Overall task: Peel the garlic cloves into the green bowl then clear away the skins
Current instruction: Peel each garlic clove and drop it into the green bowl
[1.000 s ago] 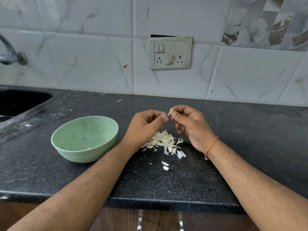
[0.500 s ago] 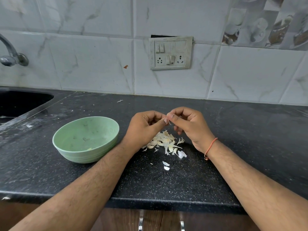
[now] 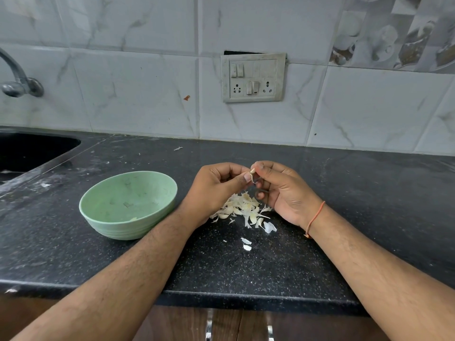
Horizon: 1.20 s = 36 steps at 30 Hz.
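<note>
A small garlic clove (image 3: 252, 174) is pinched between the fingertips of my left hand (image 3: 216, 190) and my right hand (image 3: 283, 190), which meet above the counter. A thin strip of skin curls off the clove between the thumbs. Right beneath my hands lies a pile of pale garlic cloves and skins (image 3: 242, 209) on the black counter. The green bowl (image 3: 128, 203) stands to the left of my left hand, and little shows inside it apart from a pale bit near its front wall.
Loose skin flakes (image 3: 246, 243) lie on the black granite counter (image 3: 344, 193) in front of the pile. A dark sink (image 3: 29, 148) and a tap (image 3: 17, 82) are at the far left. A switch plate (image 3: 253, 77) hangs on the tiled wall.
My hands stayed together over the pile, working the clove. A skin tip stuck up a second ago, was hidden half a second ago, and now the clove shows with skin curling off.
</note>
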Each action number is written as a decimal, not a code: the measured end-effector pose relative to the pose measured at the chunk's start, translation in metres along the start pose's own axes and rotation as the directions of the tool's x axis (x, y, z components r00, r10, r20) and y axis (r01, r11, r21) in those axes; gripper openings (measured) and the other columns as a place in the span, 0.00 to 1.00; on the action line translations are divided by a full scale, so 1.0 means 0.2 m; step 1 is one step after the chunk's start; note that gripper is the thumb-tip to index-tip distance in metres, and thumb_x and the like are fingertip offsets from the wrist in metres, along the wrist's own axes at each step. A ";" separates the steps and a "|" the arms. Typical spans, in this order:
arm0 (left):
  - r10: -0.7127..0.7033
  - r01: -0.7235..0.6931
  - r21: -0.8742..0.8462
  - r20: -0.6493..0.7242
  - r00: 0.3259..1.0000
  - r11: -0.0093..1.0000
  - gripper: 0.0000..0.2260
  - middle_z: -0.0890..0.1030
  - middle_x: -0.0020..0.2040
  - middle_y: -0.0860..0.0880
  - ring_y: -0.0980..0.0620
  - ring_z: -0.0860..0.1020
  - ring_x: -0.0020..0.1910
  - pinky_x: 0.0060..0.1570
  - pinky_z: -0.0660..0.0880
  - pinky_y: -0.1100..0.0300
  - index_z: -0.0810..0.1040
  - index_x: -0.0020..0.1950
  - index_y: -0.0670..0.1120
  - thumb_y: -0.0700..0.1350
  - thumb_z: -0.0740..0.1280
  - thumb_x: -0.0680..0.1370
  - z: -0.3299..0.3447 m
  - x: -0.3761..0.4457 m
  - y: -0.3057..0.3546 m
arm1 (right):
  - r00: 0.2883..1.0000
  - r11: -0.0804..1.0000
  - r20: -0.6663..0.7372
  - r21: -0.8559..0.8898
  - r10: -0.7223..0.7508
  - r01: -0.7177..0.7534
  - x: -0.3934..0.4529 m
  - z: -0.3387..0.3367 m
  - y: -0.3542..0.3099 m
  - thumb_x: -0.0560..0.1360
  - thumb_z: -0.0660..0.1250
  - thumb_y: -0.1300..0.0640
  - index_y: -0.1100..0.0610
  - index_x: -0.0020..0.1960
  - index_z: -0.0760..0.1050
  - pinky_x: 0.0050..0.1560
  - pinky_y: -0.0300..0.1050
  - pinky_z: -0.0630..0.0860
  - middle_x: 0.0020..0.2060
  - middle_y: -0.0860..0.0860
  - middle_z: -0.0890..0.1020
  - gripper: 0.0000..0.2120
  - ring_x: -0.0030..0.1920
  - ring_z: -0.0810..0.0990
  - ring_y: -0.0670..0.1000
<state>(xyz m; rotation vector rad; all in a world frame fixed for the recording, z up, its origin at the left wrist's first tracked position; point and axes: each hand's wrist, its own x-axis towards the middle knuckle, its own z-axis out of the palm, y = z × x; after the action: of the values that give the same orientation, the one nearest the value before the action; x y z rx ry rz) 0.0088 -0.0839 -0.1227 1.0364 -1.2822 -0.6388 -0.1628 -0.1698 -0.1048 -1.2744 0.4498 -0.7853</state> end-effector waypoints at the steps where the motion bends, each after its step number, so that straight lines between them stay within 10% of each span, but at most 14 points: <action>1: -0.002 0.002 -0.011 0.008 1.000 1.000 0.03 0.87 0.41 0.51 0.59 0.82 0.40 0.43 0.78 0.66 0.86 0.54 0.41 0.38 0.73 0.81 0.00 0.00 0.00 | 1.000 1.000 0.006 0.005 0.008 -0.008 0.00 0.00 0.00 0.75 0.74 0.55 0.54 0.47 0.87 0.35 0.40 0.71 0.40 0.51 0.83 0.04 0.38 0.76 0.46; 16: -0.022 0.046 0.150 -0.156 0.987 0.988 0.03 0.85 0.39 0.44 0.51 0.80 0.38 0.43 0.81 0.49 0.87 0.45 0.47 0.42 0.74 0.78 0.00 0.00 0.03 | 0.996 0.991 -0.071 -0.131 -0.049 0.039 0.02 0.00 0.02 0.73 0.78 0.55 0.59 0.55 0.86 0.33 0.41 0.72 0.45 0.54 0.86 0.13 0.36 0.79 0.50; 22: 0.092 -0.022 0.361 -0.179 0.980 0.932 0.05 0.80 0.31 0.56 0.61 0.73 0.30 0.34 0.71 0.67 0.85 0.41 0.49 0.43 0.75 0.77 0.02 -0.01 0.03 | 0.994 0.979 -0.080 -0.195 -0.073 0.056 0.02 0.01 0.02 0.71 0.79 0.52 0.60 0.50 0.86 0.31 0.41 0.72 0.44 0.57 0.87 0.14 0.34 0.79 0.51; 36: 0.041 0.017 0.291 -0.192 0.981 0.957 0.05 0.80 0.30 0.53 0.55 0.74 0.29 0.30 0.72 0.57 0.84 0.43 0.48 0.43 0.71 0.79 0.02 0.00 0.03 | 0.996 0.975 -0.071 -0.217 -0.057 0.040 0.02 -0.01 0.03 0.79 0.74 0.59 0.61 0.51 0.86 0.32 0.42 0.73 0.45 0.61 0.87 0.05 0.35 0.80 0.52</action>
<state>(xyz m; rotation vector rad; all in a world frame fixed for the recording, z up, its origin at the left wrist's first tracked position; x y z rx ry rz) 0.0030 -0.0817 -0.1177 1.2993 -1.2293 -0.3317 -0.1596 -0.1739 -0.1102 -1.4645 0.5801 -0.8460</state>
